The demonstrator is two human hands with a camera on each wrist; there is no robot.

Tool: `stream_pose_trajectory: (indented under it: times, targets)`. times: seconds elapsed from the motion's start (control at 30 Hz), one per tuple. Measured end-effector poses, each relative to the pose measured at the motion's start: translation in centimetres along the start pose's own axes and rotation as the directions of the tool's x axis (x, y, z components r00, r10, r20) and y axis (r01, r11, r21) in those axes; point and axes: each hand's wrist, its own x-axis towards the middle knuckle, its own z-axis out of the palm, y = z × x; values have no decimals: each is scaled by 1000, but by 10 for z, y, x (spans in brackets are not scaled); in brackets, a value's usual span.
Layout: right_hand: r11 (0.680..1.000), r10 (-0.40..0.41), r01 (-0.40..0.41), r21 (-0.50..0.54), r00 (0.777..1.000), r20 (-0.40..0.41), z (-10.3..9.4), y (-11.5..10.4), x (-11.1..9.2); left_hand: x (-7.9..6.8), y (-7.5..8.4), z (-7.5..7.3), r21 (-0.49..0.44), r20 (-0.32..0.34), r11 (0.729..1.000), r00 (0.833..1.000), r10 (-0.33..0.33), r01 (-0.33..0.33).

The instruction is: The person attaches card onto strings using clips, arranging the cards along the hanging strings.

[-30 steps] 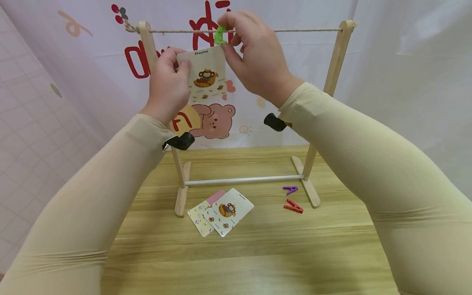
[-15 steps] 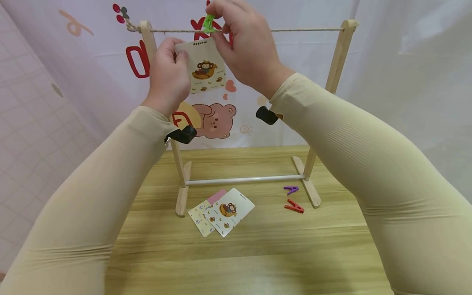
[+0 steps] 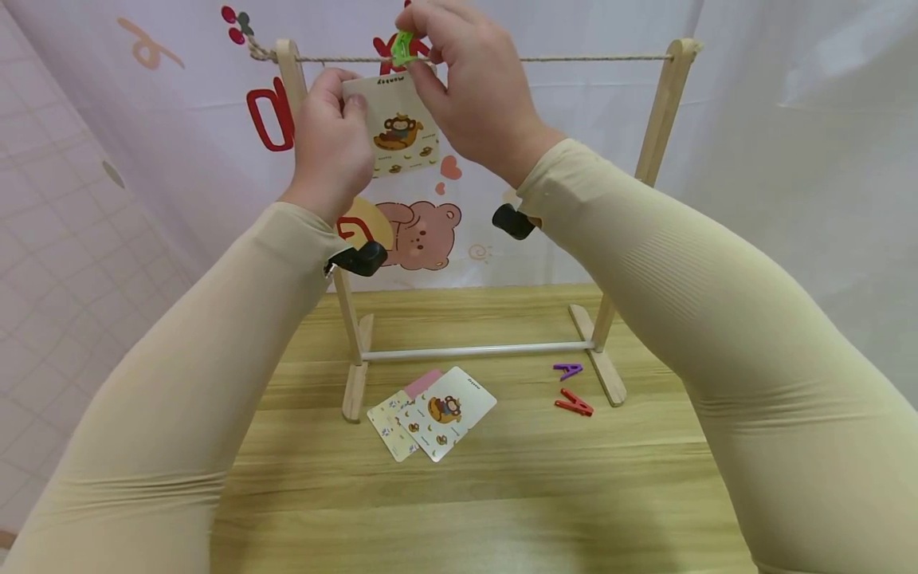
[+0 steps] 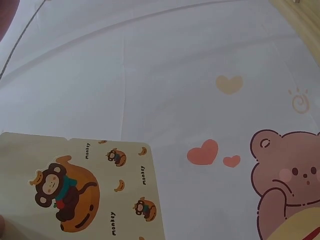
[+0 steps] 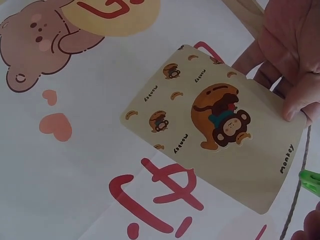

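My left hand (image 3: 332,143) pinches a cream monkey card (image 3: 398,131) by its upper left corner, thumb in front. The card hangs just below the rope (image 3: 595,57), and its printing reads upside down in the head view. Above the card's top edge, my right hand (image 3: 476,88) pinches a green clothespin (image 3: 403,49) between thumb and fingers. In the right wrist view the clothespin (image 5: 311,182) lies at the rope (image 5: 295,195), its tip close to the card's edge (image 5: 250,150). Whether its tips bite the rope or the card cannot be told.
A wooden stand (image 3: 656,119) holds the rope between two posts. On the table (image 3: 502,494) lie another monkey card (image 3: 459,406) over a yellow-and-pink card (image 3: 387,418), a purple clothespin (image 3: 568,371) and a red clothespin (image 3: 574,402). A printed white cloth (image 3: 789,199) hangs behind.
My right hand has moved left and slightly up along the rope with the green clothespin. My left hand has raised the card a little. Things on the table have stayed put.
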Motion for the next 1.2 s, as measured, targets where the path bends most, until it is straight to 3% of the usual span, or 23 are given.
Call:
stream_pose_trajectory:
  times: [1.2]
  targets:
    - [996, 35, -27, -79, 994, 101, 4, -2, -5, 0, -7, 8, 21, -42, 1000, 999, 4, -3]
